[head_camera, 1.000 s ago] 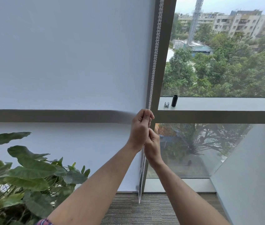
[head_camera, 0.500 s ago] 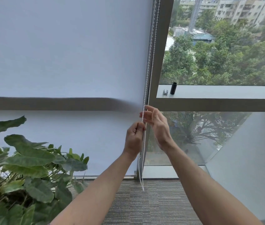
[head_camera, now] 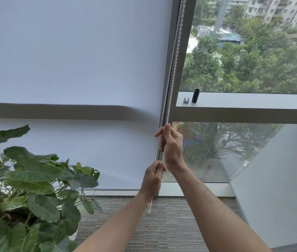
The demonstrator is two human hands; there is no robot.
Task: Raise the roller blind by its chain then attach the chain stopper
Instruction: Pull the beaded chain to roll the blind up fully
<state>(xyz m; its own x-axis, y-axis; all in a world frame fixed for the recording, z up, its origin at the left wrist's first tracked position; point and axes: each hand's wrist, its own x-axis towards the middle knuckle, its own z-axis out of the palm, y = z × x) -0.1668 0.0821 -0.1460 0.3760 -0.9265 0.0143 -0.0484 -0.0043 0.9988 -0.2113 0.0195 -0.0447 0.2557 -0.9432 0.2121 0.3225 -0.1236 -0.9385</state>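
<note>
Your right hand (head_camera: 172, 142) is gripping the bead chain (head_camera: 171, 73) above your left hand (head_camera: 153, 176), which is pinching it lower; no writing is showing anywhere.

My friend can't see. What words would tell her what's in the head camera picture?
Two hands hold a white bead chain beside a lowered white blind: the right hand grips it higher, the left hand pinches it lower. A leafy plant stands at the left, and a small clip and black tube sit on the window ledge.
</note>
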